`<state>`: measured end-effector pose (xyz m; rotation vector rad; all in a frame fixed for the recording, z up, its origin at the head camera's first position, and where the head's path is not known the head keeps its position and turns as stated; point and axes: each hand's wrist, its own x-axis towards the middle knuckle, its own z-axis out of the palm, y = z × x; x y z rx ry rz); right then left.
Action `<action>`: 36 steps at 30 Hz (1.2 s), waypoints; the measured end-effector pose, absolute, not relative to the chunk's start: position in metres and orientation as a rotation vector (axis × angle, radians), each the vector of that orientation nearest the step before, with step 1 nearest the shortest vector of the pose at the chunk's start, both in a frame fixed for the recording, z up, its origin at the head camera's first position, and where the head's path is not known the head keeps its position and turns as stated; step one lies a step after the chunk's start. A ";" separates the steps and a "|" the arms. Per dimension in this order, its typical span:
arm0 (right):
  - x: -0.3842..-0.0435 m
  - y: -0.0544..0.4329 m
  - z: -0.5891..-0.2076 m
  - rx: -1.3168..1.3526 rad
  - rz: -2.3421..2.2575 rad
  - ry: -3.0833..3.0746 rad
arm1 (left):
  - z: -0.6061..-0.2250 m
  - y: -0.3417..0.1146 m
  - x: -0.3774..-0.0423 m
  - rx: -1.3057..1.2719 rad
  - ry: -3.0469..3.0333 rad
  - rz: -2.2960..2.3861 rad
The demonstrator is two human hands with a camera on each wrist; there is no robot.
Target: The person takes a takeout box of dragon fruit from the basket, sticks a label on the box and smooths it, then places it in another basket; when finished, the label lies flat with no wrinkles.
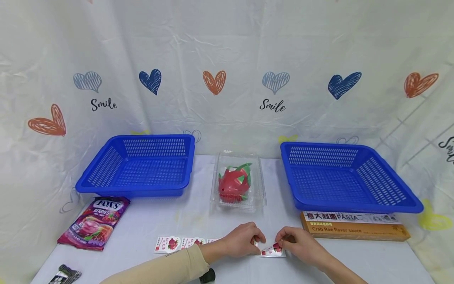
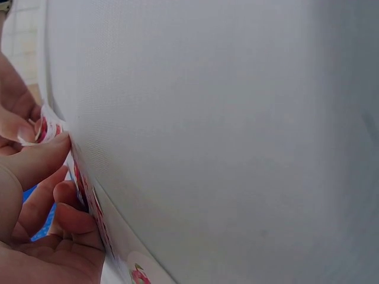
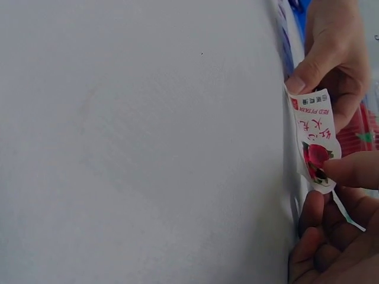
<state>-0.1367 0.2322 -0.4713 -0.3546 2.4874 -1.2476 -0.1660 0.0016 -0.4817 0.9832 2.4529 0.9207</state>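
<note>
A strip of white stickers [image 1: 169, 244] printed with dragon fruit lies along the front of the table, passing behind the left forearm. Its end sticker [image 3: 317, 133] is bent up from the table between the two hands. My left hand [image 1: 242, 238] pinches the strip at the inner edge of that sticker, thumb on top. With thumb and fingers, my right hand [image 1: 301, 245] pinches the sticker's outer end, over the printed fruit. Behind the hands, a clear plastic box [image 1: 260, 185] holds a red dragon fruit [image 1: 232, 182] with green tips.
Blue baskets stand at the back left [image 1: 133, 193] and back right [image 1: 349, 207]. A purple candy bag [image 1: 95, 223] lies in front of the left one, a pasta box [image 1: 354, 228] before the right one. Black objects lie at the front left [image 1: 64, 275] and beneath the left forearm [image 1: 207, 276].
</note>
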 end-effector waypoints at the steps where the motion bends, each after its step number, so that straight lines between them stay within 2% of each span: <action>1: -0.137 0.232 -0.472 -0.352 -1.250 2.480 | -0.482 0.002 -0.166 0.984 2.453 0.920; 20: -0.142 0.239 -0.471 -0.335 -1.358 2.393 | -0.483 0.001 -0.167 0.998 2.437 0.932; 36: -0.153 0.236 -0.443 -0.458 -1.309 2.500 | -0.482 -0.001 -0.174 0.985 2.384 1.029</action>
